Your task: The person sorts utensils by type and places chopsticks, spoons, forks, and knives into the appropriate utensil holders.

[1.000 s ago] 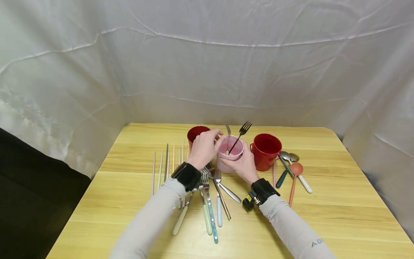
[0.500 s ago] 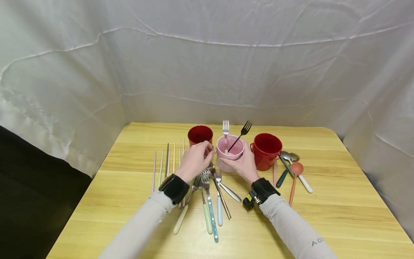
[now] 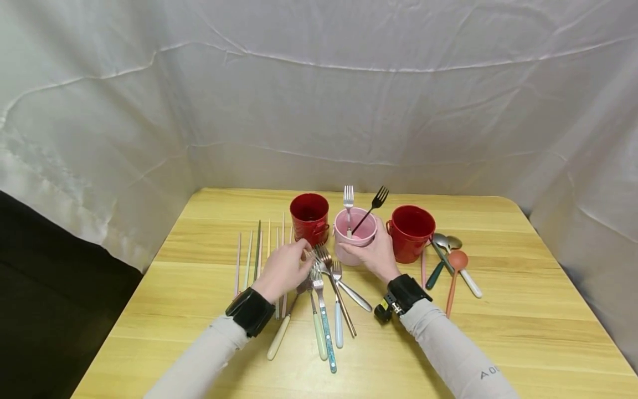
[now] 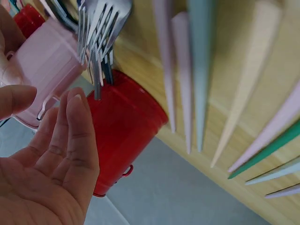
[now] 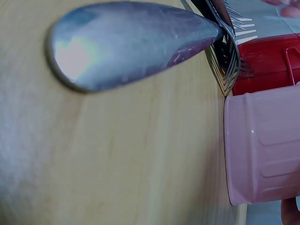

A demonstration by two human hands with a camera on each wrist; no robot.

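My right hand [image 3: 377, 252] grips the side of a pink bucket [image 3: 346, 254], which stands upright on the table. A silver fork [image 3: 348, 197] and a black fork [image 3: 380, 197] lean inside it, tines up above the rim. My left hand [image 3: 284, 269] hovers at the tine end of a pile of forks, its fingers overlapping the tines in the head view. In the left wrist view that hand's palm shows bare, fingers loosely bent, the fork tines [image 4: 101, 33] beyond the fingertips. Among the piled forks are a copper fork [image 3: 340, 298] and a blue-handled fork [image 3: 326, 332].
A red bucket [image 3: 310, 227] stands left of the pink one, another red bucket [image 3: 411, 244] to its right. Several chopsticks [image 3: 258, 249] lie at the left. Several spoons, one with an orange bowl [image 3: 457, 259], lie at the right. A pale curtain [image 3: 319, 111] hangs behind the table.
My left hand has left the pink bucket's rim and moved down and left to the fork pile. The silver fork in the bucket has turned its tines forward. The right hand stays put.
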